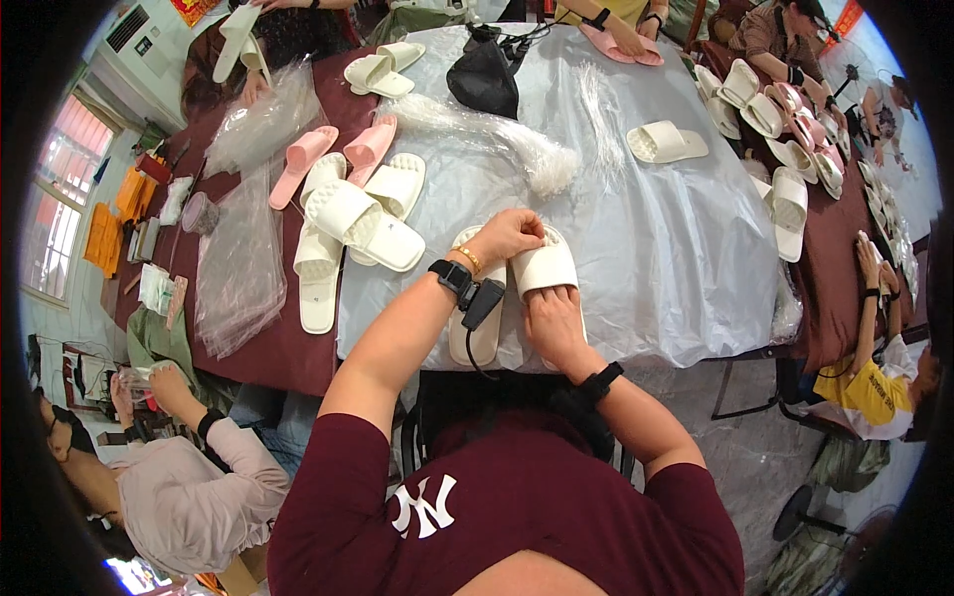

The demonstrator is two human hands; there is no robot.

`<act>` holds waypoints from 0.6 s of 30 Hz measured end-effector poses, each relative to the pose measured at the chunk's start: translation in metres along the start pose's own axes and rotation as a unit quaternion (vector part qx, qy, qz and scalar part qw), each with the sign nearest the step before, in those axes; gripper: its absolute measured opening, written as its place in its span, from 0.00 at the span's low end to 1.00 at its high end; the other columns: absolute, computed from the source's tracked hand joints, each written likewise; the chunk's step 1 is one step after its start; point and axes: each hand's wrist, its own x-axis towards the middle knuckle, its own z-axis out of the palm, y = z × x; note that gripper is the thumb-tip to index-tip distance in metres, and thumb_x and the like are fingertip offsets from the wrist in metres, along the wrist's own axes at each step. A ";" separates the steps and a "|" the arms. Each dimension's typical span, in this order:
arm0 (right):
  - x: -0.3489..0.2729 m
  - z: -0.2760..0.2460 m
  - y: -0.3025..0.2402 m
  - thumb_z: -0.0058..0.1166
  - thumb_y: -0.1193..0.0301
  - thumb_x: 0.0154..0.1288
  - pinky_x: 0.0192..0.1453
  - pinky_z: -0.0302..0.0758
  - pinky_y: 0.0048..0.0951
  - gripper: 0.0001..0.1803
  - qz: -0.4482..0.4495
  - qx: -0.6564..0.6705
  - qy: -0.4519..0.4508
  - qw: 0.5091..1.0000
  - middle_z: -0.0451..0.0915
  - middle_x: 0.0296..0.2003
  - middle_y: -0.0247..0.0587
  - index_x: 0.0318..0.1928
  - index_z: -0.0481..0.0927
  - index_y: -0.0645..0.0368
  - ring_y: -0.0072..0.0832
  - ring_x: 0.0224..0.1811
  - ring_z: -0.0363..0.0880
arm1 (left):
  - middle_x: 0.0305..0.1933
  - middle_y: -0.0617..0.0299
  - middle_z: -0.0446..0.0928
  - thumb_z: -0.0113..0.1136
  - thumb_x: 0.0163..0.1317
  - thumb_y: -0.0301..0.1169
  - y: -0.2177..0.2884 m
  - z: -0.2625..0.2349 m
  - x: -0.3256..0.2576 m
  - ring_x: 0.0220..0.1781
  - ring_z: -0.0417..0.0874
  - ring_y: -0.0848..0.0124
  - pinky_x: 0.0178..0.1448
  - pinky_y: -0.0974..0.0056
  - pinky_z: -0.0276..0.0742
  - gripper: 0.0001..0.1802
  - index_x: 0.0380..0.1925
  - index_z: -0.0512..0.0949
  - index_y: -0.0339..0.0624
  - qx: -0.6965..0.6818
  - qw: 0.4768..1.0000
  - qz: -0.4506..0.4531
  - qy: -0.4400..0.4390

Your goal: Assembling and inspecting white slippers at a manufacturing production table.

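A pair of white slide slippers lies side by side at the near edge of the table. Over the toe of the right-hand white slipper [549, 270], my left hand [505, 238] is closed in a pinch; whatever is between its fingertips is too small to make out. My right hand [556, 326] has its fingers tucked under that slipper's strap from the heel side, gripping it, with the fingertips hidden. The left-hand white slipper [475, 343] is partly covered by my left wrist and a black strapped device with a cable.
More white slippers [363, 223] and pink slippers [301, 164] pile up on the left. Clear plastic bags [238, 268] lie beside them. A single white slipper [668, 142] and a black bag [484, 79] sit farther back. Other people work around the table; stacked slippers [790, 209] stand at right.
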 end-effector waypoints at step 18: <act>0.056 -0.027 0.036 0.51 0.75 0.62 0.41 0.75 0.28 0.09 0.192 0.436 0.215 0.852 0.82 0.34 0.44 0.42 0.79 0.65 0.30 0.36 0.81 | 0.33 0.64 0.80 0.61 0.57 0.22 0.016 -0.011 -0.020 0.38 0.80 0.77 0.44 0.72 0.76 0.04 0.32 0.77 0.36 -0.108 0.989 0.073 0.069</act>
